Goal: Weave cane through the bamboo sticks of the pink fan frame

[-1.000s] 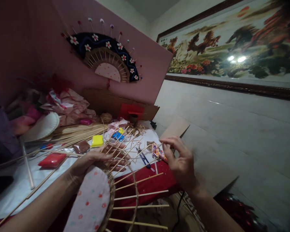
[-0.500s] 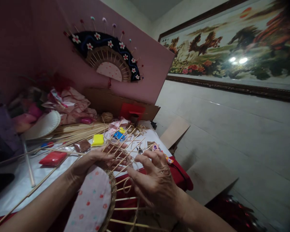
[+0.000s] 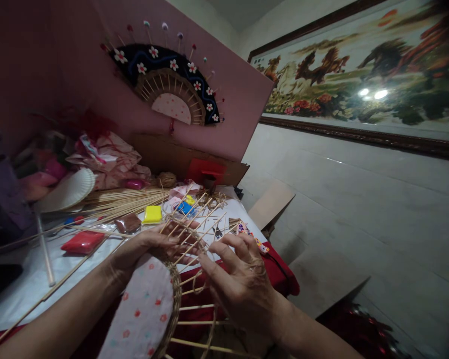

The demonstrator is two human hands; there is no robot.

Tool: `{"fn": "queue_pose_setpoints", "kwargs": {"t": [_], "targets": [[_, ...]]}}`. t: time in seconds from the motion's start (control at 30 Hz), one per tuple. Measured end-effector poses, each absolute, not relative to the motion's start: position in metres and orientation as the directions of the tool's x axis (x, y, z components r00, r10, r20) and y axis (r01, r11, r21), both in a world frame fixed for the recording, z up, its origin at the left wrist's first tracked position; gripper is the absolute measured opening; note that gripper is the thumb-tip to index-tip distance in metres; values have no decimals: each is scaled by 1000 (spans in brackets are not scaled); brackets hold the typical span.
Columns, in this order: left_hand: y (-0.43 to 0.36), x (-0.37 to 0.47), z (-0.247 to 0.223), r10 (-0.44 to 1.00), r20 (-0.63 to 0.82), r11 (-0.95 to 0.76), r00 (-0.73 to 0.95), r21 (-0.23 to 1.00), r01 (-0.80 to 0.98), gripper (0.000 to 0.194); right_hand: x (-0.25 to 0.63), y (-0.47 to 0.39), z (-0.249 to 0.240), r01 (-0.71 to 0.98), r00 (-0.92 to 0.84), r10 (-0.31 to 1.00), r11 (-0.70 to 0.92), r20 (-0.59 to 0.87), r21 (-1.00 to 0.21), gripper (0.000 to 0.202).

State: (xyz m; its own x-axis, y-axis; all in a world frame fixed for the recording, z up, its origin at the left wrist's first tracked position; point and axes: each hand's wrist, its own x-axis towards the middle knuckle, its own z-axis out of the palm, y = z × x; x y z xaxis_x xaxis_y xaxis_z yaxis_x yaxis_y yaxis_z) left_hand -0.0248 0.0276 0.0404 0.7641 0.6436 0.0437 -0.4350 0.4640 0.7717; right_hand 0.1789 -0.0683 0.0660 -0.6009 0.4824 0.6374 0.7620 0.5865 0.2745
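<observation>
A half-round fan frame (image 3: pixel 140 309) covered in pale floral cloth tilts at the lower centre, with thin sticks fanning out from its twine-woven edge. My left hand (image 3: pixel 160 244) holds it near the upper end, the fingers passing behind the sticks. Brown twine (image 3: pixel 189 230) runs across the sticks in a second arc, and a loose length loops down at the right. My right hand (image 3: pixel 239 274) is at that outer arc, thumb and index finger closed together on the twine beside a stick. Its other fingers are bent.
Yellow (image 3: pixel 152 215), red (image 3: pixel 83 242) and brown (image 3: pixel 127 224) clay packets lie on the white-covered table (image 3: pixel 26 299). Behind are a bundle of sticks (image 3: pixel 130 202), a twine ball (image 3: pixel 166 179) and a white paper plate (image 3: pixel 69 192). A decorated fan (image 3: pixel 168 85) hangs on a pink board.
The view has shifted slightly. My right thumb and index finger have come a little closer together at the twine; my left hand keeps its hold on the frame.
</observation>
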Motion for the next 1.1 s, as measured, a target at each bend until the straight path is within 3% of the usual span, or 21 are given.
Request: {"fn": "queue_pose_setpoints", "kwargs": {"t": [0.13,0.23,0.5,0.67,0.77,0.9,1.1], "targets": [[25,-24,42,647,31,468,762,773,-428,43,181,-66,64,752,-598,473,611,647,248,27],[22,-24,44,665,17,450,747,789,-419,42,184,-68,70,733,-583,488,661,650,161,24],[25,-25,44,652,29,432,757,807,-403,45,200,-78,96,616,-481,641,733,598,-289,12],[26,-25,44,658,27,440,752,797,-413,46,223,-76,96,535,-342,794,604,502,-590,12],[25,-24,43,649,38,443,760,793,-418,48,239,-76,97,607,-318,836,542,447,-581,11],[27,-25,42,639,43,437,768,801,-408,49,255,-71,101,620,-365,802,588,472,-519,8],[31,-25,41,609,70,445,790,794,-413,47,263,-47,90,527,-182,889,448,419,-722,15]]}}
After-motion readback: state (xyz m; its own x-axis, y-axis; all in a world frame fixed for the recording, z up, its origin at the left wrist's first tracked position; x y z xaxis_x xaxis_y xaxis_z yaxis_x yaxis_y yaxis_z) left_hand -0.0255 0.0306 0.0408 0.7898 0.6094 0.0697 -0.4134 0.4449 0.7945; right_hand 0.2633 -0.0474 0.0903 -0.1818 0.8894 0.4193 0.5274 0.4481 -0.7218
